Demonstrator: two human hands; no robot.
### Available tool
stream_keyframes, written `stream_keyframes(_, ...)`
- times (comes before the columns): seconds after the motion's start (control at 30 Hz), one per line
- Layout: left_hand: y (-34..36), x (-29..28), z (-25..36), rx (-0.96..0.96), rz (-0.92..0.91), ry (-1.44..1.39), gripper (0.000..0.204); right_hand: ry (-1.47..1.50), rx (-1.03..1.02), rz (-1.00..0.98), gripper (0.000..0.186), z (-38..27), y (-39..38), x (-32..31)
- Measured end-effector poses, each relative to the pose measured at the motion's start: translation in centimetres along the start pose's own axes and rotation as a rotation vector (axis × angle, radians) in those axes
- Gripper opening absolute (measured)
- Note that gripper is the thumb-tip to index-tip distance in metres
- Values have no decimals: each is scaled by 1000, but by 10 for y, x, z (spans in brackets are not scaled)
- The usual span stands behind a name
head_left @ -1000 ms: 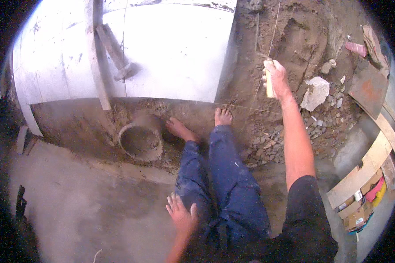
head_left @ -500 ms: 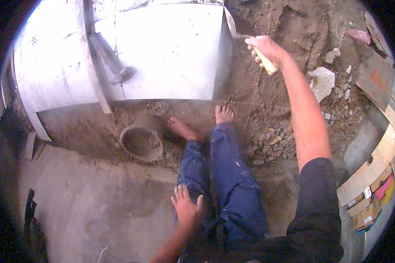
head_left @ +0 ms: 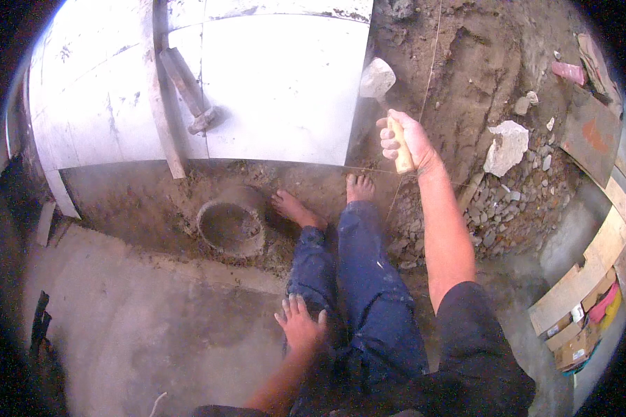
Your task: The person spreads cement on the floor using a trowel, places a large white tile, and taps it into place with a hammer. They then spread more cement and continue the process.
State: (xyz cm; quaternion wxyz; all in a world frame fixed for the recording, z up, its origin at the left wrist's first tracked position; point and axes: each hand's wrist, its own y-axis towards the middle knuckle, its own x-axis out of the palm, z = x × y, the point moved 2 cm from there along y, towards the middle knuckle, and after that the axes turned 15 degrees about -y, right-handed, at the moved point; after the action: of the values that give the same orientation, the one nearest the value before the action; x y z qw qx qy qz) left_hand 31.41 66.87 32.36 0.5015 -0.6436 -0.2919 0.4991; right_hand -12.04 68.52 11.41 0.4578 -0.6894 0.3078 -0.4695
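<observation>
My right hand point(head_left: 405, 139) is shut on the pale wooden handle of a trowel point(head_left: 378, 78), whose blade, coated in grey mortar, points up toward the right edge of the large white floor tiles point(head_left: 278, 90). My left hand point(head_left: 300, 324) rests flat, fingers spread, on my left thigh in blue trousers. My bare feet point(head_left: 358, 186) stand on the sandy mortar bed just below the tiles. A thin string line point(head_left: 431, 62) runs across the dirt beside the trowel.
A round grey mortar pan point(head_left: 231, 228) sits left of my feet. A mallet point(head_left: 188, 90) and a long straightedge point(head_left: 156, 97) lie on the tiles. Rubble and a white stone chunk point(head_left: 506, 146) lie at right. Stacked boards and boxes point(head_left: 584, 299) line the right edge.
My right hand swung the trowel left from the dirt toward the tile edge, and the blade now carries mortar. My left hand stayed on my thigh.
</observation>
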Motion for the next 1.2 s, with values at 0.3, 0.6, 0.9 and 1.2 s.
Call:
stream_keyframes(0.3, 2, 3, -4, -5, -4, -16, 84, 188, -118, -148, 39, -8, 20, -1)
stream_keyframes(0.6, 4, -1, -5, 0, -12, 17, 82, 234, -273, -66, 38, -39, 28, 13)
stream_keyframes(0.9, 5, -5, -3, -30, -41, 15, 81, -303, -69, 385, 34, -33, -10, 16)
stream_keyframes(1.2, 5, -6, -9, -4, -16, -58, 77, -446, -121, 345, 31, -75, 26, 37)
